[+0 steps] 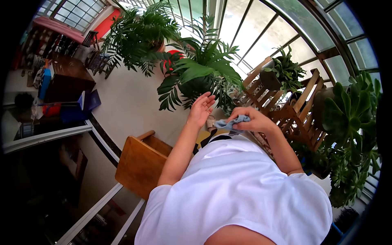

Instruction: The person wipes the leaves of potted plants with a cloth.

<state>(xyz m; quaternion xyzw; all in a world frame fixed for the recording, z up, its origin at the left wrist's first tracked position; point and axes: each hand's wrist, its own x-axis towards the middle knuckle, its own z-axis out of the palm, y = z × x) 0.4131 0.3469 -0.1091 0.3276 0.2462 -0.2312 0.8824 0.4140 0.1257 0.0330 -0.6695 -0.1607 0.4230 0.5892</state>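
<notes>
In front of my body, my right hand (pixel 252 119) is closed around a crumpled blue-grey cloth (pixel 231 121), part of which hangs out to the left of the fingers. My left hand (pixel 201 110) is raised to the left of it, fingers extended and slightly curled, holding nothing. Just beyond both hands grows a leafy potted plant (pixel 208 71) with broad dark green leaves. The left fingertips come close to its lower leaves in the picture; whether they touch, I cannot tell.
A wooden chair (pixel 141 165) stands at my left. On the right are a slatted wooden plant stand (pixel 300 112) and a large succulent (pixel 353 110). Another palm-like plant (pixel 141 34) stands farther back, near a dark brown cabinet (pixel 69 77). Barred windows (pixel 265 32) line the far right side.
</notes>
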